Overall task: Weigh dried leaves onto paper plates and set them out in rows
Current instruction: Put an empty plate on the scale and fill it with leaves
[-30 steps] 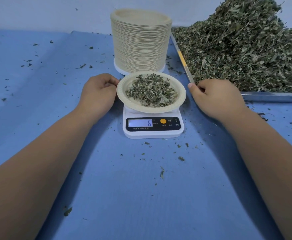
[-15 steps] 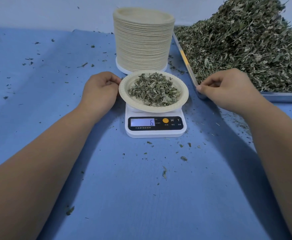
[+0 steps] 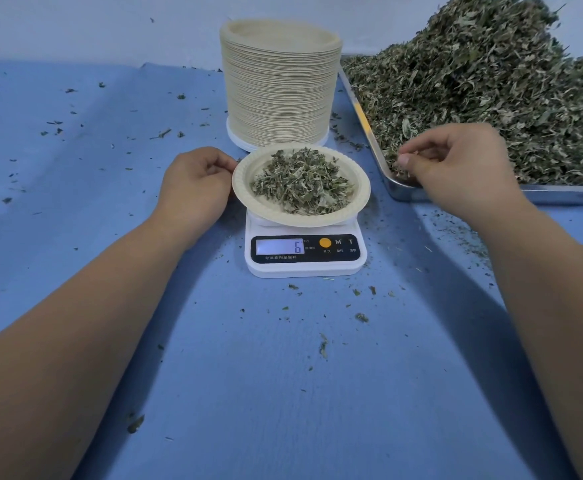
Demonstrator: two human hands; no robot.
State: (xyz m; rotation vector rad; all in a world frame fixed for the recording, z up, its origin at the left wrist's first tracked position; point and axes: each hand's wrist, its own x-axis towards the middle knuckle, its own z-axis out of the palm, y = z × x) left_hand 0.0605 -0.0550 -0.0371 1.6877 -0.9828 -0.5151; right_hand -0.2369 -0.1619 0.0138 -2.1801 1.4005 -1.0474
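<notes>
A paper plate with a heap of dried leaves sits on a white digital scale whose display reads 6. My left hand lies beside the plate's left rim with its fingers curled, the fingertips at the rim. My right hand is over the near left corner of a metal tray, where thumb and fingers pinch a few dried leaves from the big pile.
A tall stack of paper plates stands right behind the scale. The tray of leaves fills the right back. Leaf crumbs are scattered over the blue table cover.
My right hand has moved from beside the plate to the right and back, into the tray's corner, and now pinches leaves. The left hand, plate and reading are unchanged.
</notes>
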